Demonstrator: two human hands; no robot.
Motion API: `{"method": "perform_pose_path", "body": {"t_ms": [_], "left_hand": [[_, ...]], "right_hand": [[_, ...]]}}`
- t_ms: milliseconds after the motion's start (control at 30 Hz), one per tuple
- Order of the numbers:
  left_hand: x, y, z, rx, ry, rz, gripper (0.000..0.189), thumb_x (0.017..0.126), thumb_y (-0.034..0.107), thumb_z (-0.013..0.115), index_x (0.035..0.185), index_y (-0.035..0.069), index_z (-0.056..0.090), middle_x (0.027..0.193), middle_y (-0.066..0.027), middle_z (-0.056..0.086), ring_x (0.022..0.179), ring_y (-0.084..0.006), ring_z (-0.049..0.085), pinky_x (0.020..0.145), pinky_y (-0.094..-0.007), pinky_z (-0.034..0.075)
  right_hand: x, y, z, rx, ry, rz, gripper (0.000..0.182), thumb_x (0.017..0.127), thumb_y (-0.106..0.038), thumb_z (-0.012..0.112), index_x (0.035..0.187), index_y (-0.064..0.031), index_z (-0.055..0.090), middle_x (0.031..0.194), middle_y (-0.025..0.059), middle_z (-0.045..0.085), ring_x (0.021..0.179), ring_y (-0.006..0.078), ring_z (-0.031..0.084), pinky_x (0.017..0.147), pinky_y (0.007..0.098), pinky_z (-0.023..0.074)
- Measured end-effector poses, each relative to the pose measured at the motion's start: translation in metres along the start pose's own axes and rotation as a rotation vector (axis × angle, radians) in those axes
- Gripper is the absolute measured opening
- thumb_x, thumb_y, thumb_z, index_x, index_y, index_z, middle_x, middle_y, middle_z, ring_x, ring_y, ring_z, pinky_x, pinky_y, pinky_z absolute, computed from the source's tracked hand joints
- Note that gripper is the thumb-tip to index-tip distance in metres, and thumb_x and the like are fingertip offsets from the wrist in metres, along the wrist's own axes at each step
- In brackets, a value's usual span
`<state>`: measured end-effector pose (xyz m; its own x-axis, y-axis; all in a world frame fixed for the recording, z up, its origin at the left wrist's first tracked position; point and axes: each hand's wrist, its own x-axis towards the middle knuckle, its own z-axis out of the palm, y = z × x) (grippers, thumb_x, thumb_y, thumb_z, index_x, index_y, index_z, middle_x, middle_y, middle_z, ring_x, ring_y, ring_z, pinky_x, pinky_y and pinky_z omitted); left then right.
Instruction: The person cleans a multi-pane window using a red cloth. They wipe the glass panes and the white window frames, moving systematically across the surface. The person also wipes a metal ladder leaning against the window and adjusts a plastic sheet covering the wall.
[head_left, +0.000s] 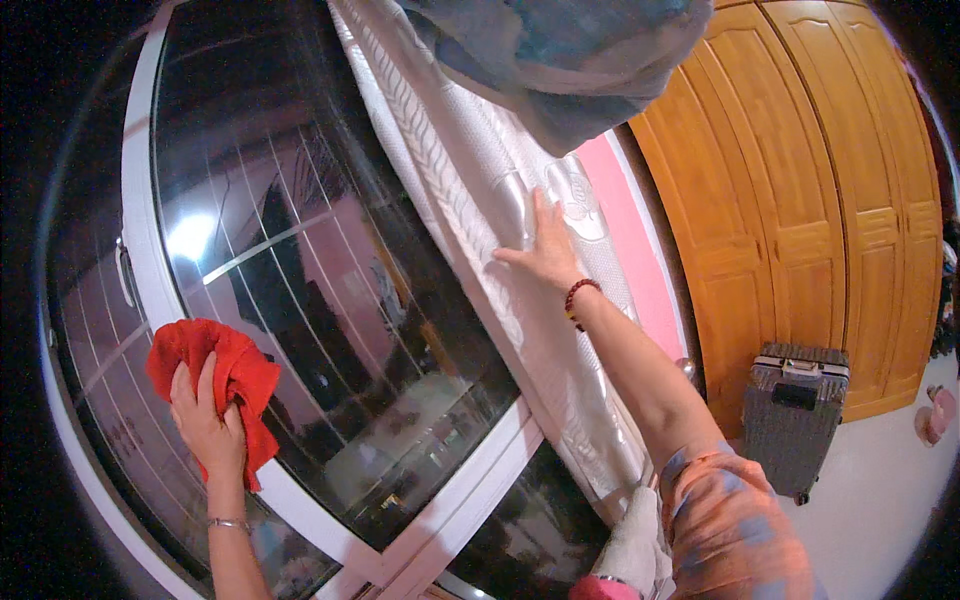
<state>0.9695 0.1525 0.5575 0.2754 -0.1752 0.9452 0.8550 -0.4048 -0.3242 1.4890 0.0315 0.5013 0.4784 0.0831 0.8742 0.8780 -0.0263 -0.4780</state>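
My left hand (206, 416) grips a bunched red cloth (251, 375) and presses it on the white window frame (148, 247), below the handle (124, 274). A bracelet circles that wrist. My right hand (551, 244) has its fingers spread against a white patterned curtain (480, 232) gathered at the side of the window, and a dark red bead bracelet (577, 300) sits on its wrist. Between the two hands is a dark window pane (322, 300), reflecting a bright light and parts of the room. Thin bars show in the glass.
A blue-grey cloth bundle (562, 60) hangs into view at the top. Wooden wardrobe doors (795, 210) stand to the right beyond a pink wall (637, 240), with a grey suitcase (793, 420) on the pale floor before them. A pink object (937, 415) lies farther right.
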Motion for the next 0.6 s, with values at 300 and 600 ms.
{"method": "perform_pose_path", "body": {"t_ms": [300, 600], "left_hand": [[-0.005, 0.005, -0.004, 0.073, -0.041, -0.054, 0.067, 0.071, 0.000, 0.056, 0.137, 0.013, 0.056, 0.142, -0.0223, 0.046, 0.135, -0.0404, 0.040, 0.116, -0.0483, 0.027], [-0.002, 0.021, -0.026, 0.331, -0.212, -0.180, 0.072, 0.073, -0.003, 0.058, 0.142, 0.015, 0.049, 0.146, -0.0243, 0.040, 0.138, -0.0435, 0.035, 0.116, -0.0490, 0.028]], "right_hand": [[0.017, -0.008, 0.057, 0.000, -0.212, -0.249, 0.099, 0.075, -0.003, 0.070, 0.154, -0.0373, 0.021, 0.145, 0.0295, 0.034, 0.104, 0.0419, 0.061, 0.082, 0.0462, 0.0549], [0.025, -0.031, 0.027, 0.254, -0.278, -0.780, 0.082, 0.079, -0.006, 0.062, 0.151, -0.0288, 0.031, 0.113, 0.0180, 0.054, 0.086, 0.0345, 0.065, 0.067, 0.0449, 0.0540]]}}
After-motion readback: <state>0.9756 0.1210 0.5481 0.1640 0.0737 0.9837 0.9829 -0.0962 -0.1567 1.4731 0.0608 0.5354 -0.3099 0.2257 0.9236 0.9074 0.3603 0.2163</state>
